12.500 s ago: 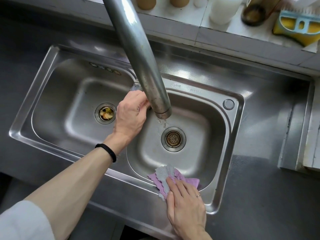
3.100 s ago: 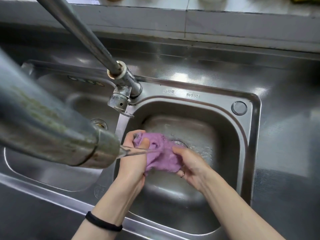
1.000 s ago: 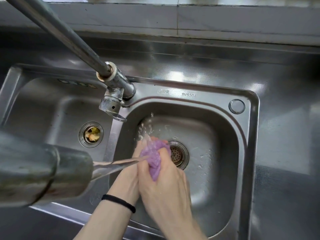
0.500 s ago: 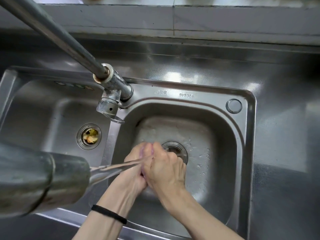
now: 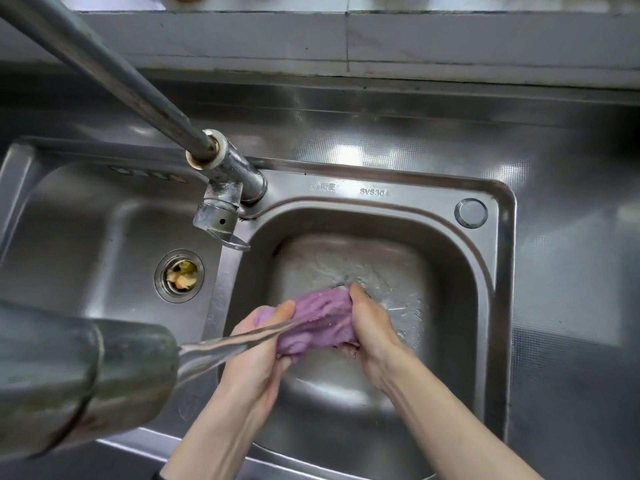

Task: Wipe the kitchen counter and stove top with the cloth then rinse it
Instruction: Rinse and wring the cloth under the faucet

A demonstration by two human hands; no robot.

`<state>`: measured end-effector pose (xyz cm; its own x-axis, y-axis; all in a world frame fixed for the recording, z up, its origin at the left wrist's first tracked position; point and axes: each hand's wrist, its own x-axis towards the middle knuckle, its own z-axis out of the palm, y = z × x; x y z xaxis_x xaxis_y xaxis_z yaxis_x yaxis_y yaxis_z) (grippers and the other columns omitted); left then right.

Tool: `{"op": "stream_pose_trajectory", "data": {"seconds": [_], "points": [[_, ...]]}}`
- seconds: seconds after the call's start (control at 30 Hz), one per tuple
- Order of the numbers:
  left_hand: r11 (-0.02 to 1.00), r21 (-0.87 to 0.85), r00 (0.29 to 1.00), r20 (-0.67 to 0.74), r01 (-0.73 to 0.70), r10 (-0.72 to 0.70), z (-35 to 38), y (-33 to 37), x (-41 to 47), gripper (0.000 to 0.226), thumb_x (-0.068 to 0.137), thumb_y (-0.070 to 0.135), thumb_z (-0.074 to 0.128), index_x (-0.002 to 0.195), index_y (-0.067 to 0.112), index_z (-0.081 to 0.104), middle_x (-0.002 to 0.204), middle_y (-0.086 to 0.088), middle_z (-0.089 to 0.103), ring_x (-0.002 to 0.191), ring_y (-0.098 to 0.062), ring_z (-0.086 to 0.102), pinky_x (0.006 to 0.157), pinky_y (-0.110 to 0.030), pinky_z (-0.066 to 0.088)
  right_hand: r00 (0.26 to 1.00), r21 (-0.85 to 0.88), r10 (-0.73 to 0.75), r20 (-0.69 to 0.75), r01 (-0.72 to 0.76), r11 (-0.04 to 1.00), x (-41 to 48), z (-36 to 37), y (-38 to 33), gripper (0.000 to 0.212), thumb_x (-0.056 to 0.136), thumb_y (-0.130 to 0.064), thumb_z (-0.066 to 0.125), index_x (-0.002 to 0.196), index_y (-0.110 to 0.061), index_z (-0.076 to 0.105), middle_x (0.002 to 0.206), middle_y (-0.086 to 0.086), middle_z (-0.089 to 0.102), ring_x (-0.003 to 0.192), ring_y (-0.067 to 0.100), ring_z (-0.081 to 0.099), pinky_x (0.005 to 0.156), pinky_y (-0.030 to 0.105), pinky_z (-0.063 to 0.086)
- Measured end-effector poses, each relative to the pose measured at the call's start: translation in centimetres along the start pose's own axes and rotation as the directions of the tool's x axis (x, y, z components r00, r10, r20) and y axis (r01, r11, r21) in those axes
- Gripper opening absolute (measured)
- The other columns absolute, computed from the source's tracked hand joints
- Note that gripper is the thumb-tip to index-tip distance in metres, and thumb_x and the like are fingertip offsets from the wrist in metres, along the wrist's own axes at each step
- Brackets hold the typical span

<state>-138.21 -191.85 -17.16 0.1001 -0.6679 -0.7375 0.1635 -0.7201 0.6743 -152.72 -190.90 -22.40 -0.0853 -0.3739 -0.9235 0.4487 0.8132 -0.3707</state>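
A wet purple cloth (image 5: 320,320) is bunched between both hands over the right basin of the steel sink (image 5: 485,306). My left hand (image 5: 258,355) grips its left end, thumb on top. My right hand (image 5: 369,327) grips the right end, fingers curled under it. A stream of water (image 5: 235,344) runs from the faucet spout (image 5: 86,379) at the lower left onto the cloth. The right basin's drain is hidden behind the cloth and hands.
The faucet pipe (image 5: 114,77) crosses the upper left and meets its base (image 5: 239,178) on the sink divider. The left basin's drain (image 5: 180,275) holds food scraps. Steel counter (image 5: 571,271) lies to the right, a tiled ledge (image 5: 381,39) behind.
My hands were pressed together around the cloth half a second ago. They have drawn apart, and the cloth now shows stretched between them under the water.
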Motion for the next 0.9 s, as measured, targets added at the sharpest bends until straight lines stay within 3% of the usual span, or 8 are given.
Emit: {"op": "stream_pose_trajectory", "data": {"seconds": [0.17, 0.3, 0.47, 0.57, 0.63, 0.7, 0.8, 0.9], "points": [[0.986, 0.107, 0.99, -0.046, -0.125, 0.131, 0.2, 0.5, -0.2, 0.028, 0.095, 0.012, 0.072, 0.079, 0.015, 0.049, 0.071, -0.012, 0.051, 0.055, -0.019, 0.049, 0.053, -0.026, 0.037, 0.999, 0.069, 0.047, -0.017, -0.046, 0.997, -0.4, 0.4, -0.1, 0.037, 0.106, -0.049, 0.047, 0.114, -0.019, 0.068, 0.084, -0.001, 0.081, 0.076, 0.016, 0.076, 0.069, 0.03, 0.057], [0.988, 0.118, 0.995, -0.009, -0.099, 0.101, 0.9, 1.0, -0.9, 0.016, 0.084, 0.02, 0.077, 0.091, 0.013, 0.065, 0.079, -0.013, 0.062, 0.057, -0.018, 0.056, 0.049, -0.024, 0.041, 0.994, 0.113, 0.11, 0.013, -0.111, 0.987, -0.7, 0.8, -0.2, 0.04, 0.103, -0.052, 0.053, 0.106, -0.017, 0.073, 0.078, 0.001, 0.08, 0.07, 0.019, 0.076, 0.06, 0.03, 0.06], [0.993, 0.103, 0.988, 0.151, -0.06, 0.044, 1.6, 1.4, -1.6, 0.001, 0.087, 0.023, 0.074, 0.088, 0.022, 0.075, 0.083, -0.011, 0.073, 0.063, -0.018, 0.067, 0.045, -0.024, 0.045, 0.987, 0.097, 0.123, 0.102, -0.133, 0.986, -1.4, 2.1, -0.6, 0.038, 0.1, -0.049, 0.058, 0.097, -0.015, 0.075, 0.082, 0.009, 0.08, 0.075, 0.027, 0.077, 0.073, 0.045, 0.064], [0.993, 0.077, 0.988, 0.129, -0.093, 0.082, 1.7, 1.9, -1.2, 0.02, 0.079, 0.024, 0.068, 0.094, 0.011, 0.072, 0.08, -0.013, 0.07, 0.061, -0.019, 0.064, 0.046, -0.023, 0.043, 0.994, 0.082, 0.065, 0.088, -0.072, 0.994, -1.8, 2.4, -0.9, 0.03, 0.1, -0.019, 0.058, 0.075, -0.01, 0.071, 0.067, 0.007, 0.072, 0.062, 0.024, 0.07, 0.066, 0.036, 0.06], [0.987, 0.073, 0.988, 0.062, -0.144, 0.14, 1.8, 2.4, -0.8, 0.012, 0.086, 0.015, 0.069, 0.095, 0.007, 0.069, 0.078, -0.012, 0.069, 0.062, -0.018, 0.064, 0.045, -0.022, 0.044, 0.997, 0.1, 0.016, 0.07, -0.023, 0.995, -2.5, 2.0, -1.2, 0.021, 0.1, -0.018, 0.06, 0.093, -0.005, 0.075, 0.093, 0.014, 0.078, 0.086, 0.032, 0.074, 0.084, 0.043, 0.061], [0.99, 0.065, 0.991, -0.018, -0.129, 0.13, 2.0, 2.6, -0.2, 0.009, 0.098, 0.005, 0.059, 0.094, 0.006, 0.067, 0.078, -0.013, 0.067, 0.064, -0.022, 0.062, 0.047, -0.022, 0.045, 0.995, 0.107, -0.063, 0.075, 0.055, 0.993, -3.5, 1.2, -1.6, 0.019, 0.102, -0.022, 0.06, 0.1, -0.009, 0.074, 0.102, 0.014, 0.08, 0.093, 0.026, 0.077, 0.087, 0.038, 0.06], [1.0, 0.005, 0.999, -0.053, 0.013, -0.013, 2.5, 2.9, 1.0, 0.018, 0.101, 0.004, 0.049, 0.092, 0.007, 0.064, 0.084, -0.018, 0.065, 0.074, -0.03, 0.062, 0.067, -0.032, 0.049, 0.973, 0.013, -0.227, 0.045, 0.227, 0.974, -4.9, 1.0, -1.5, 0.02, 0.101, -0.024, 0.06, 0.094, -0.009, 0.071, 0.095, 0.006, 0.081, 0.087, 0.017, 0.076, 0.084, 0.035, 0.058], [0.968, -0.062, 0.968, 0.087, 0.242, -0.236, 3.6, 3.5, 1.2, 0.036, 0.101, 0.012, 0.042, 0.074, 0.005, 0.066, 0.068, -0.015, 0.068, 0.069, -0.027, 0.065, 0.073, -0.036, 0.048, 0.909, -0.089, -0.417, 0.003, 0.416, 0.905, -7.2, 1.8, -1.6, 0.029, 0.1, -0.028, 0.06, 0.076, -0.012, 0.06, 0.068, -0.006, 0.064, 0.07, 0.012, 0.057, 0.073, 0.035, 0.052]]}}
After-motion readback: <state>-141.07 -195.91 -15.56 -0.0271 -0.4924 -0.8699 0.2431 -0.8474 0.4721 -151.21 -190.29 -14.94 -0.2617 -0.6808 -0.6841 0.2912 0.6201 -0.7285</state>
